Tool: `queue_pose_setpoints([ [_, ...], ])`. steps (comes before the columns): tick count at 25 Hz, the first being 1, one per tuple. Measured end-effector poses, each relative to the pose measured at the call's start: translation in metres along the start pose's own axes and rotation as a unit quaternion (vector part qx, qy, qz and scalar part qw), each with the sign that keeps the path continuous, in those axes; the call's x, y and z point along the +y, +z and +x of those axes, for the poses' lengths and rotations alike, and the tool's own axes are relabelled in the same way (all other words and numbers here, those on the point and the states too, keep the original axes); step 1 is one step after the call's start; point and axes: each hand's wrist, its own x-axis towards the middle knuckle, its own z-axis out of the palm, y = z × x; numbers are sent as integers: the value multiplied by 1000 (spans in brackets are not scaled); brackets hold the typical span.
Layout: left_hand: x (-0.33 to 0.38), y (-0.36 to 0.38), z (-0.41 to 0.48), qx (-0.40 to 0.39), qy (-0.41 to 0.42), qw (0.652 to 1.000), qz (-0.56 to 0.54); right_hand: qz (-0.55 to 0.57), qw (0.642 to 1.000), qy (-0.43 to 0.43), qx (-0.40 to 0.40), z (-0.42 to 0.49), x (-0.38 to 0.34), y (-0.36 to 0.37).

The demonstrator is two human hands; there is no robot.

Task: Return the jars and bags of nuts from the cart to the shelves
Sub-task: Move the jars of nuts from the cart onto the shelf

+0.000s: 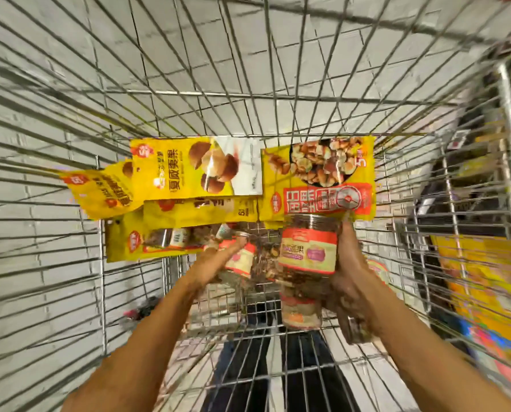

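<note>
I look down into a wire cart (70, 162). Several yellow bags of nuts lie at its far end: a macadamia bag (189, 171), a mixed-nut bag (319, 179) and a crumpled bag (99, 191) at the left. My right hand (352, 278) grips a clear jar of nuts (307, 248) with a red and cream label, held upright above the cart floor. My left hand (215, 260) is wrapped around a second, blurred jar (241, 260) lying lower in the cart. A third jar (300, 310) sits below the held one.
Grey tiled floor shows through the cart's wires. To the right stand shop shelves (480, 278) with yellow and colourful packs. My dark trouser legs (248, 367) show under the cart's near end.
</note>
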Motion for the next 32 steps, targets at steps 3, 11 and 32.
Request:
queue_pose_setpoints([
  [3,45,-11,-53,-69,47,989,-121,30,999,-44,-6,-57,-27,10],
  [11,192,67,-210,-277,220,910,-217,288,912,-276,-97,-248,-57,-71],
  [32,107,554,-311,-326,265,905,-70,550,733,-391,88,-354,58,-481],
])
